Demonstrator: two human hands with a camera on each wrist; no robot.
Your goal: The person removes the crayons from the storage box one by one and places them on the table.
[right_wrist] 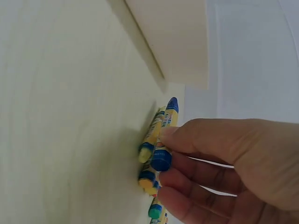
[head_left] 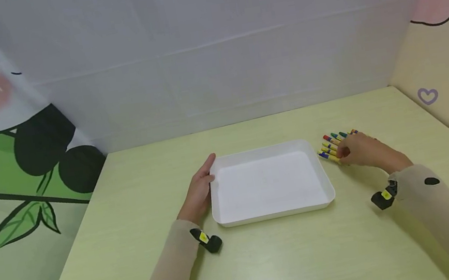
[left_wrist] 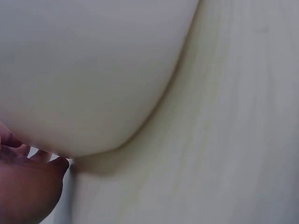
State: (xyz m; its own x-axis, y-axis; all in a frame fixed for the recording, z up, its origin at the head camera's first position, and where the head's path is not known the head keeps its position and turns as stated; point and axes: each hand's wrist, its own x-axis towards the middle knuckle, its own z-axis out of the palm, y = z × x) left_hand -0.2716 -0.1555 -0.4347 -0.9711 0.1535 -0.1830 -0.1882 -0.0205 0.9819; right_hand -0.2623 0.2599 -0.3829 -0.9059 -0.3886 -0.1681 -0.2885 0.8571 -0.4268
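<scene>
A shallow white tray lies on the table. My left hand holds its left side, with the thumb at the rim and the other fingers along the outer wall. In the left wrist view, the fingertips of the left hand meet the tray's edge. My right hand is just right of the tray, pinching a blue oil pastel crayon between thumb and fingers. Several other crayons, with red, green and yellow ends, lie side by side under and beyond that hand, partly hidden by it.
The pale wooden table meets a white cloth backdrop at the back. A printed cartoon panel stands on the left, and a cream panel with a small purple heart borders the right side.
</scene>
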